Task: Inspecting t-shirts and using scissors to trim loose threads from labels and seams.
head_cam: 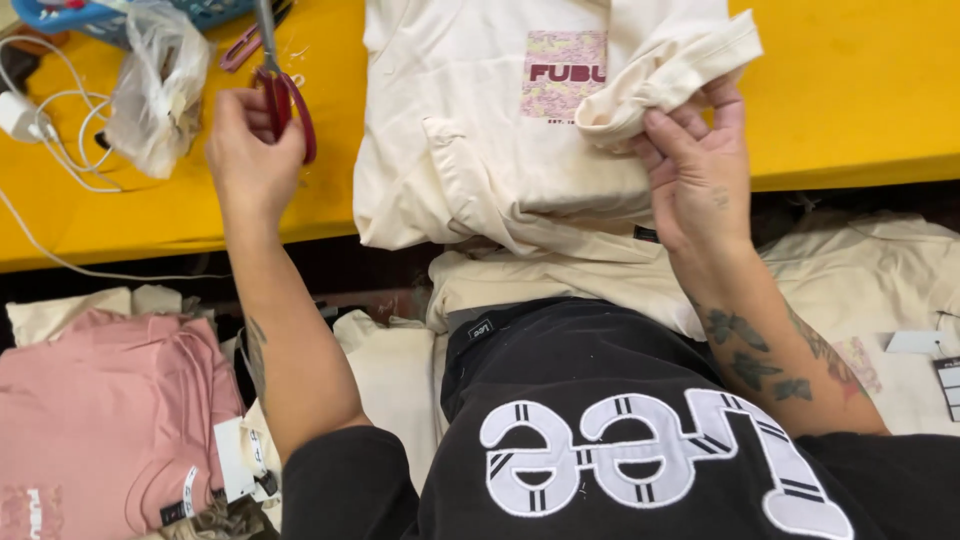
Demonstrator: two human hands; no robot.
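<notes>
A cream sweatshirt (470, 130) with a pink printed patch lies on the yellow table (860, 90), its lower part hanging over the front edge. My right hand (695, 165) pinches a folded cuff of that sweatshirt near the patch. My left hand (250, 150) grips the red handles of a pair of scissors (280, 90), blades pointing away from me, over the table left of the garment.
A crumpled plastic bag (160, 85), a white charger with cable (40, 130) and a blue basket (90, 15) sit at the table's far left. Below the table edge lie pink garments (100, 410) with tags and more cream garments (880, 290).
</notes>
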